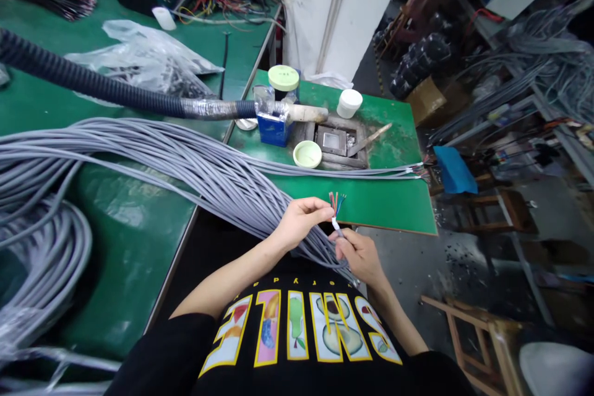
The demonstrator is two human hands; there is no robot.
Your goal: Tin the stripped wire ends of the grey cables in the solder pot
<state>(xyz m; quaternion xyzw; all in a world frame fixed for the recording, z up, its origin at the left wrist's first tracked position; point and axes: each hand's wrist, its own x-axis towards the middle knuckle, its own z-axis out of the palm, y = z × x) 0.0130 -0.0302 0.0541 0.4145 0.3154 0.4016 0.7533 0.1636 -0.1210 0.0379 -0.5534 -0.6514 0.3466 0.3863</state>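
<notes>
Fanned-out colored wires [337,203] stick up from the end of a grey cable [340,232], with a white section just below them. My left hand [301,219] pinches with thumb and forefinger at the base of these wires. Lower down, my right hand [364,255] is closed around the cable's grey jacket. Under and beside both hands runs a thick bundle of grey cables [260,189], drooping past the bench edge. Beyond my hands, several cables lie straight across the green board [385,204], their stripped ends [419,170] at its right side.
A solder pot [333,140] is set in the board, with a flat stick [371,138] across its edge. Around it are a pale green dish [307,154], a white jar [349,103], a blue box [273,130] and a black corrugated hose [139,98]. A wooden stool [482,334] stands right.
</notes>
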